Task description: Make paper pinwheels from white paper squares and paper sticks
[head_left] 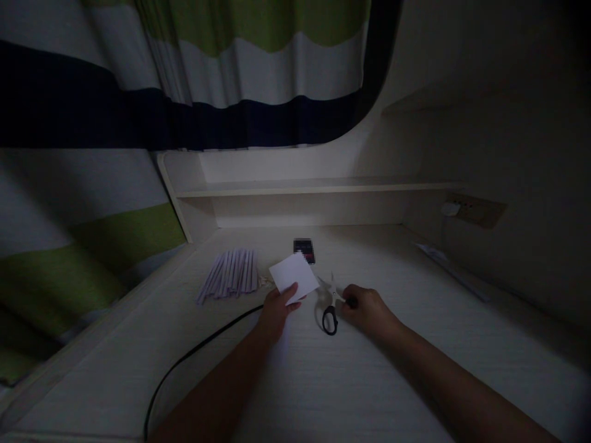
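Observation:
My left hand (276, 312) pinches a square white sheet of paper (295, 277) by its lower edge, thumb on top. To its right, my right hand (367, 306) grips one black handle of a pair of scissors (333, 296). The scissor blades are spread apart and point away from me, beside the paper's right corner; whether they touch it I cannot tell. The other handle loop hangs free on the near side. Left of the paper, a bunch of thin rolled paper sticks (231, 274) lies side by side on the white desk (360, 381).
Behind the paper lies a small dark box or card (305, 249), blurred. A black cable (198, 347) curves across the desk at left. A long thin strip (450, 271) lies by the right wall, below a socket plate (478, 210). A shelf (318, 186) and a striped curtain (258, 74) stand behind.

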### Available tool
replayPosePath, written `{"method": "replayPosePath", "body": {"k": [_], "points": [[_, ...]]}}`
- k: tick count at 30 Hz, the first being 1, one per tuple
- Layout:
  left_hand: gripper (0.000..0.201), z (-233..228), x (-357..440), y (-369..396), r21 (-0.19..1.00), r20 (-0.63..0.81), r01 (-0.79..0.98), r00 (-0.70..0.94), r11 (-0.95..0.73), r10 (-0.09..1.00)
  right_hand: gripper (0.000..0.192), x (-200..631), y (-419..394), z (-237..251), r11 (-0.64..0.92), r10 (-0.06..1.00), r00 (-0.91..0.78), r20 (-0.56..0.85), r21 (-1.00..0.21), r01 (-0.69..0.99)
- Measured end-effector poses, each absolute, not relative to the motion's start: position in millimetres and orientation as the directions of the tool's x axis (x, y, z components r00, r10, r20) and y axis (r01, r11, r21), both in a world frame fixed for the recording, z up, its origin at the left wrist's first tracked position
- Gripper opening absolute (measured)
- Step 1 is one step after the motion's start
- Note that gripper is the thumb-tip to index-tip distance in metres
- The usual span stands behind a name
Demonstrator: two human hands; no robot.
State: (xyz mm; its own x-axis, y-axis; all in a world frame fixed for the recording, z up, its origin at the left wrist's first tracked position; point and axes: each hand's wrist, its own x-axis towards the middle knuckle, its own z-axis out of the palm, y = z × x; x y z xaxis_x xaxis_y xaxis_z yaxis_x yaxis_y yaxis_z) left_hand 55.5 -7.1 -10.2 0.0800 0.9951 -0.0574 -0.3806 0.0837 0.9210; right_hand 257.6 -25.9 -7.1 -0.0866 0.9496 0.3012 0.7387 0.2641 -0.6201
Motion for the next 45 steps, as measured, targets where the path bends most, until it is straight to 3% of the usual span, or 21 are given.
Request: {"method": "replayPosePath", "body": {"k": [3,5,10,13,15,17,20,23,26,29,34,38,42,45], "points": [[0.032,-5,63,-15,0.867,-0.098,-0.461,0.218,0.191,0.971,0.009,249,-28,-10,0.240,0.961,0.010,0.278,-0.846,0.476],[0.027,-2,69,-21,0.825,-0.091,-0.511,0.301,0.241,0.949,0.013,241,-30,-14,0.207,0.977,-0.012,0.211,-0.946,0.248],[0.023,0,79,-31,0.775,-0.085,-0.526,0.465,0.351,0.881,0.018,223,-36,-19,0.184,0.965,-0.176,0.192,-0.981,-0.058],[0.021,-1,80,-30,0.770,-0.078,-0.554,0.412,0.317,0.908,0.018,222,-37,-20,0.195,0.955,-0.218,0.201,-0.980,-0.051],[0.018,0,79,-28,0.762,-0.093,-0.577,0.351,0.294,0.932,0.016,225,-38,-18,0.275,0.946,-0.203,0.253,-0.958,0.086],[0.016,3,79,-26,0.747,-0.110,-0.608,0.288,0.271,0.951,0.013,228,-40,-15,0.451,0.892,-0.165,0.420,-0.848,0.279],[0.015,7,78,-23,0.720,-0.102,-0.664,0.189,0.204,0.977,0.014,231,-46,-11,0.647,0.737,-0.214,0.642,-0.577,0.499],[0.015,9,78,-23,0.706,-0.088,-0.688,0.149,0.167,0.985,0.020,228,-51,-10,0.668,0.721,-0.332,0.609,-0.480,0.569],[0.015,9,80,-26,0.715,-0.090,-0.675,0.171,0.183,0.981,0.028,225,-52,-13,0.592,0.801,-0.356,0.482,-0.550,0.589],[0.014,7,82,-29,0.721,-0.092,-0.657,0.222,0.219,0.971,0.036,224,-49,-19,0.502,0.863,-0.348,0.366,-0.693,0.517],[0.016,9,83,-33,0.743,-0.098,-0.617,0.283,0.259,0.954,0.042,222,-42,-30,0.325,0.917,-0.303,0.258,-0.926,0.194],[0.020,12,81,-31,0.751,-0.082,-0.615,0.272,0.239,0.959,0.037,223,-36,-29,0.212,0.950,-0.248,0.191,-0.975,0.062],[0.023,5,74,-24,0.751,-0.073,-0.635,0.193,0.181,0.979,0.042,233,-32,-16,0.008,0.983,-0.180,0.041,-0.984,-0.179],[0.022,-5,68,-18,0.746,-0.074,-0.649,0.139,0.147,0.987,0.041,239,-33,-5,0.016,0.997,-0.066,0.033,-0.967,-0.253]]}}
